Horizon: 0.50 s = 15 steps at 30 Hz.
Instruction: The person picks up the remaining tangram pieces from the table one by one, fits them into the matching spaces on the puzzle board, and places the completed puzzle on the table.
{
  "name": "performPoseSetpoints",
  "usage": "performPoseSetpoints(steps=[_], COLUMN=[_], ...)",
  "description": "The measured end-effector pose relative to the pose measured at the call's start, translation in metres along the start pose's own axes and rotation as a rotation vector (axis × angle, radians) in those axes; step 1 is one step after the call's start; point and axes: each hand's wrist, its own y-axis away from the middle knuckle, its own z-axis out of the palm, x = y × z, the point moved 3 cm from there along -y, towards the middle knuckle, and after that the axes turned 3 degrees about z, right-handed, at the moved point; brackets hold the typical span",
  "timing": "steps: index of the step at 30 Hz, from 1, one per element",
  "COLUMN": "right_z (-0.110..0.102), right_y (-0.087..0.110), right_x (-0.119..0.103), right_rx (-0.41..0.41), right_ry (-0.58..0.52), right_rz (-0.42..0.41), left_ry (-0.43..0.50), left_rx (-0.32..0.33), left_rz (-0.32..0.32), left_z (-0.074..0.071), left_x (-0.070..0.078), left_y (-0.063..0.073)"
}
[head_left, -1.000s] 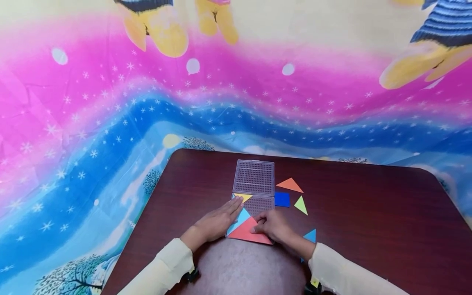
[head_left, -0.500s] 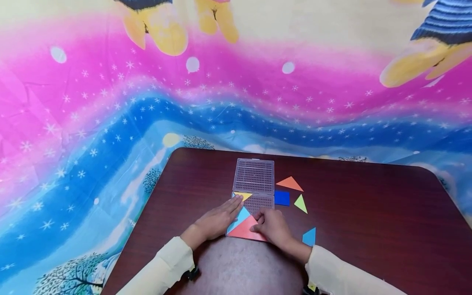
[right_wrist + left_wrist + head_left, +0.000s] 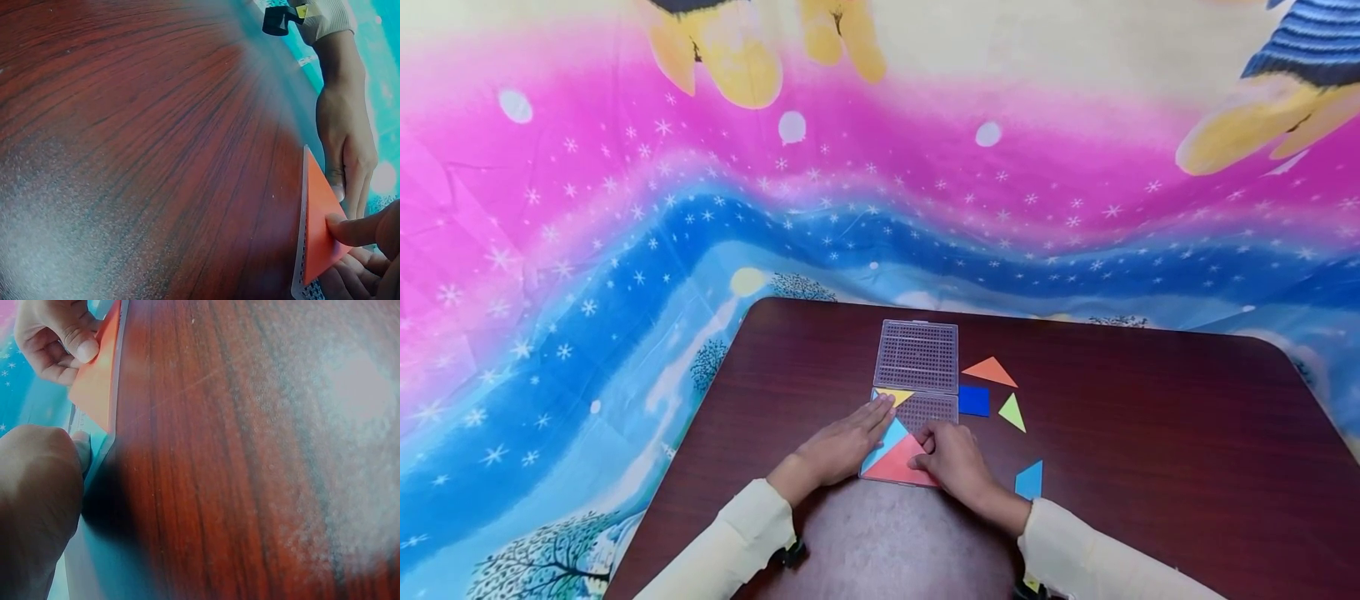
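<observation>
A clear plastic case with a perforated grid lies unfolded on the table, its near half [image 3: 932,408] holding flat tangram pieces. My left hand [image 3: 838,446] rests along that half's left side, fingers straight, over a light blue triangle [image 3: 889,437] and touching a yellow triangle [image 3: 898,396]. My right hand [image 3: 958,467] pinches the large red triangle [image 3: 891,467] near its right side. In the right wrist view the thumb presses the face of this red triangle [image 3: 319,219], with the other fingers curled at its edge. The left wrist view shows the same grip from across.
The far half [image 3: 917,354] of the case lies flat behind. To the right on the dark wooden table [image 3: 1150,433] are an orange triangle [image 3: 991,372], a blue square [image 3: 974,401], a green triangle [image 3: 1012,413] and a blue piece [image 3: 1030,480] partly behind the right sleeve. A printed cloth hangs behind.
My right hand has shifted slightly left, covering the red triangle's right corner. The right sleeve now hides the lower tip of the blue piece. My left hand stays in place.
</observation>
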Motion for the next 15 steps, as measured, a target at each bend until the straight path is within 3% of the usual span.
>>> performPoseSetpoints(steps=[15], right_z=[0.0005], right_y=[-0.0021], right_x=[-0.0025], right_rx=[-0.015], right_ry=[0.058], right_rz=[-0.004], left_ry=[-0.04], left_rx=[0.009], left_rz=[0.021], left_z=[-0.0021], left_x=[0.0008], left_y=[0.0007])
